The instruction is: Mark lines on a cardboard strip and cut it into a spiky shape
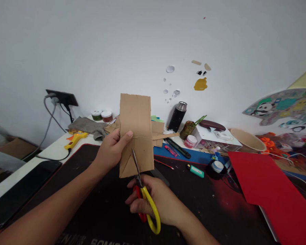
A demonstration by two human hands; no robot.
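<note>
My left hand grips a tall piece of brown cardboard by its left edge, thumb on the near face. The cardboard is held upright above the dark mat, with a slanted line near its lower left corner. In my right hand are scissors with one yellow and one red handle, my fingers around the handles. A blade lies across the lower part of the cardboard, pointing up and slightly left. Whether the other blade is behind the cardboard I cannot tell.
A black mat covers the desk. On the left lie a phone and a yellow glue gun. Behind stand a black flask and a pink jar. A green lighter and red sheet lie right.
</note>
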